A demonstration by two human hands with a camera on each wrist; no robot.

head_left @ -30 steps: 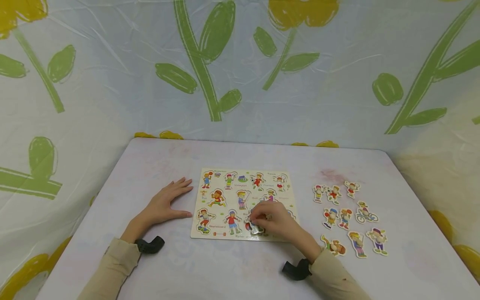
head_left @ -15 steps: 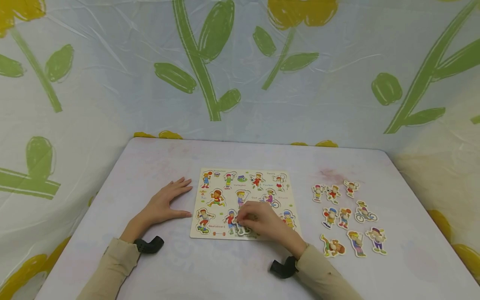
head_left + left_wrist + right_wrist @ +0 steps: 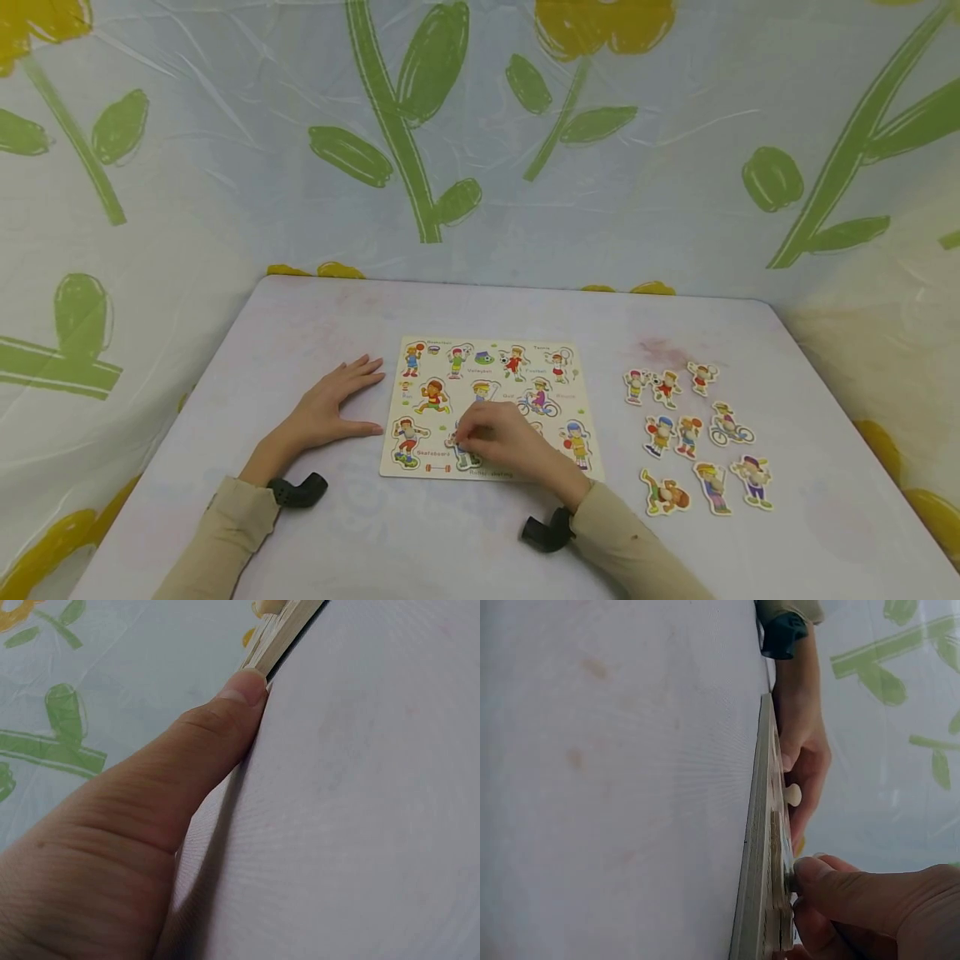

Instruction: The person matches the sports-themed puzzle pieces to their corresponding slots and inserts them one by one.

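My right hand (image 3: pixel 504 437) pinches a small figure-shaped puzzle piece (image 3: pixel 467 457) low over the lower row of the peg puzzle board (image 3: pixel 564 410). In the right wrist view, thumb and fingertips of the right hand (image 3: pixel 847 900) meet at the face of the wooden piece (image 3: pixel 777 844), which lies close along the board (image 3: pixel 754 862). Its picture is mostly hidden by the fingers. My left hand (image 3: pixel 330 406) rests on the table left of the board, fingers spread. In the left wrist view, the thumb (image 3: pixel 244 688) touches the board's edge (image 3: pixel 289 634).
Several loose puzzle pieces lie right of the board, among them a cyclist (image 3: pixel 731 425) and a golfer (image 3: pixel 713 488). A pale knob (image 3: pixel 793 796) sticks up from the board. Flower-patterned cloth (image 3: pixel 480 167) hangs behind the table (image 3: pixel 330 533).
My right hand has moved left across the board's lower row, carrying the puzzle piece over to the roller-skating figure. The left hand has stayed in place.
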